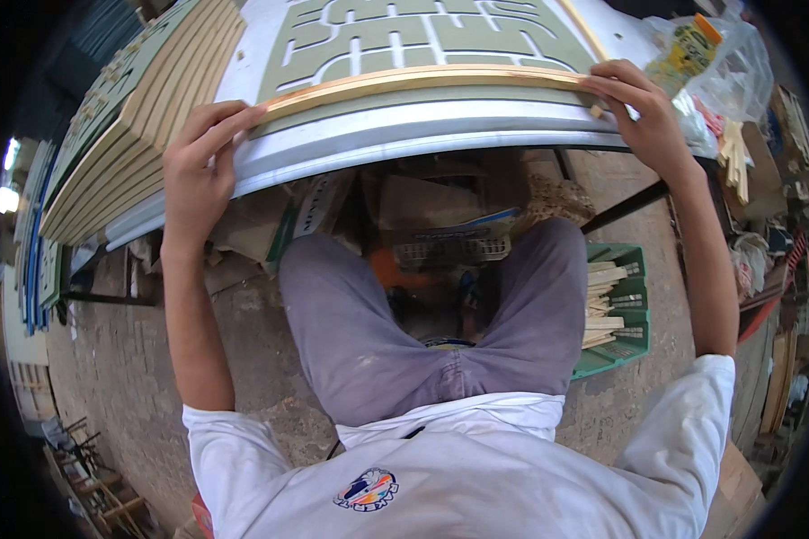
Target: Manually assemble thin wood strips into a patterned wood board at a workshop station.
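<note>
A long, thin wooden strip (pixel 427 79) runs across the near edge of a grey-green panel (pixel 377 43) with slot-shaped cut-outs. My left hand (pixel 205 148) pinches the strip's left end between thumb and fingers. At the other end, my right hand (pixel 636 106) has its fingers closed on the strip. The panel lies flat on a white-topped table (pixel 404 126). Next to my right fingers is a small wood block (pixel 596 111). Another light strip (pixel 584 29) stands along the panel's right side.
To the left rises a stack of wood-edged panels (pixel 144 108). Clear plastic bags (pixel 733 76) and a yellow packet (pixel 688 52) lie at the right end of the table. Beside my right leg, a green crate (pixel 636 310) holds wood strips (pixel 604 328). Cardboard and boxes (pixel 440 202) sit under the table.
</note>
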`<action>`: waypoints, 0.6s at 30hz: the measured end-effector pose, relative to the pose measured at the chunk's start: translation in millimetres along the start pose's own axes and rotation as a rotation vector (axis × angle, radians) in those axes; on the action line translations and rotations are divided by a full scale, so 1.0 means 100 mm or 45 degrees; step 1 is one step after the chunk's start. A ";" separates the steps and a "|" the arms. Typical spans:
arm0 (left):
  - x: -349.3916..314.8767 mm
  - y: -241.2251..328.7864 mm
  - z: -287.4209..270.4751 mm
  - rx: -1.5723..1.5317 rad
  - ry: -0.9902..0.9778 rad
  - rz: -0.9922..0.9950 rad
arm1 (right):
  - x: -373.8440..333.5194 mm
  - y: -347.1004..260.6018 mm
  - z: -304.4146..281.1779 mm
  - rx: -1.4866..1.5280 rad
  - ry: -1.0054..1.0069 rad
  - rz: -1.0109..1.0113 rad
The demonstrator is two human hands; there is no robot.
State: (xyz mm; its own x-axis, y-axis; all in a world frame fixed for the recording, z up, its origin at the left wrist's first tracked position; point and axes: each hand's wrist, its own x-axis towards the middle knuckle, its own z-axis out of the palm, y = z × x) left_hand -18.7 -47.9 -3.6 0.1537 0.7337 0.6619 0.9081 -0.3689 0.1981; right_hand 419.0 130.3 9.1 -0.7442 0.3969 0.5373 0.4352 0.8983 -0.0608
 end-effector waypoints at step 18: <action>0.03 0.00 0.00 -0.108 0.071 -0.108 | 0.20 -0.08 -0.02 0.093 0.047 0.006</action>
State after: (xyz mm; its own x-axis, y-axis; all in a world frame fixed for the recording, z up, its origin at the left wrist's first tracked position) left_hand -18.3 -45.2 -1.8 0.0535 0.7324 0.6788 0.8802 -0.3555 0.3143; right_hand 402.0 130.7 21.8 -0.7225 0.3952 0.5674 0.3995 0.9083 -0.1239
